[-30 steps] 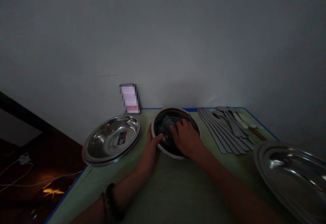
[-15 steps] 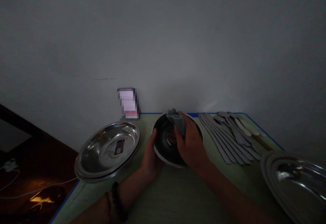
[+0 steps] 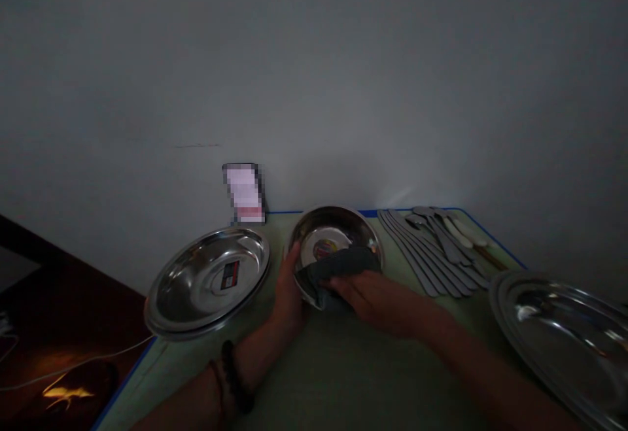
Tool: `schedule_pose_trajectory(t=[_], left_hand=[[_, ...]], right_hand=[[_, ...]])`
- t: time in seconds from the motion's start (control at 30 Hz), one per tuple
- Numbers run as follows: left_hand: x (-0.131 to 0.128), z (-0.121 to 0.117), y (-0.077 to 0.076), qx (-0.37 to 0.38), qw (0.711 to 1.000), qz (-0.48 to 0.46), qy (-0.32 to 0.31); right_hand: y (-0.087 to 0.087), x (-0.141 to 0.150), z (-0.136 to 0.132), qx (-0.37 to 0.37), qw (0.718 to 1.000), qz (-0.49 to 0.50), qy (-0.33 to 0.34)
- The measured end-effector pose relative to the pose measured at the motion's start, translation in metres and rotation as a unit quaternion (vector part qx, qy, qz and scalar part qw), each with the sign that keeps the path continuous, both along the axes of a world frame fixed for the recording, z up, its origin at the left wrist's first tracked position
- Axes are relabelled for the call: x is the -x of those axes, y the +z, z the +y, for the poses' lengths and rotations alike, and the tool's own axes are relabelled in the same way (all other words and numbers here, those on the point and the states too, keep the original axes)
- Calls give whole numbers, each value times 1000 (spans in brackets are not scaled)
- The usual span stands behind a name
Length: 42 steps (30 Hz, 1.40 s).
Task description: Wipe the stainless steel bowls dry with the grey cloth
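I've got a pale green counter (image 3: 314, 379) with blue edging. Widest thing on it: shiny steel oval-looking dish (image 3: 500, 300) at the right edge, cut off by the frame. Over the left edge side, stack of round shiny steel plates (image 3: 184, 287), black label on the top one. Shallow round steel bowl (image 3: 338, 220) is near the far edge, about mid-span, between the plates and the fan of flat grey metal cutlery (image 3: 432, 264) by the far right corner. Can't tell if the bowl touches the counter.

Left hand (image 3: 289, 293) grasps the bowl's left side, thumb at the rim. Right hand (image 3: 370, 297) holds the dark grey cloth (image 3: 346, 261), which covers the near part of the bowl's inside and droops over the near rim.

Status, my read: wipe of this bowl is underway, not finished; cloth not set down, bowl not released. Uncovered interior looks bright, round coloured label (image 3: 324, 249) showing. Can't tell whether plates, dish or cutlery have been wiped.
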<state>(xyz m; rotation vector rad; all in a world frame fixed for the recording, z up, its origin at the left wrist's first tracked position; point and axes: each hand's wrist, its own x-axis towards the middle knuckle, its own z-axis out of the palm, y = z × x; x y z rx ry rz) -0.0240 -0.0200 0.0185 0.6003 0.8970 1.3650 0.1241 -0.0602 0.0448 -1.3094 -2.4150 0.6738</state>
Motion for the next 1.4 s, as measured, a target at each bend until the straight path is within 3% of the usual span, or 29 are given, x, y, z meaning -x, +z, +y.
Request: schedule_pose_trajectory(t=[0.13, 0.23, 0.33, 0.43, 0.53, 0.63, 0.73, 0.83, 0.93, 1.2, 1.4], left_hand=[[-4, -6, 3, -15, 1000, 18, 5], [-5, -11, 4, -21, 1000, 10, -21], [-4, -10, 5, 8, 999, -29, -44], [-2, -7, 4, 36, 996, -64, -42], [-2, -3, 1, 57, 996, -62, -40], [-5, 1, -1, 42, 998, -44, -21], [-8, 4, -2, 27, 999, -45, -12], [-10, 3, -2, 30, 999, -43, 5], [-10, 0, -1, 33, 999, -33, 2], [-5, 2, 1, 57, 998, -12, -4], [-3, 13, -2, 28, 1000, 1, -1]], right_hand=[[-21, -13, -8, -137, 981, -95, -104], [-32, -14, 3, -178, 963, -138, -148], [-29, 2, 27, -148, 978, -105, -105], [-17, 23, 44, -69, 998, 2, -7], [-5, 25, 42, 10, 995, 90, 32], [-1, 9, 29, 72, 989, 116, 63], [-7, -2, 19, 0, 997, 83, -2], [-16, 2, 18, -83, 992, -26, -89], [-22, 13, 28, -83, 984, -89, -127], [-31, 37, 56, -60, 997, -37, -34], [-34, 37, 54, -77, 996, -25, -45]])
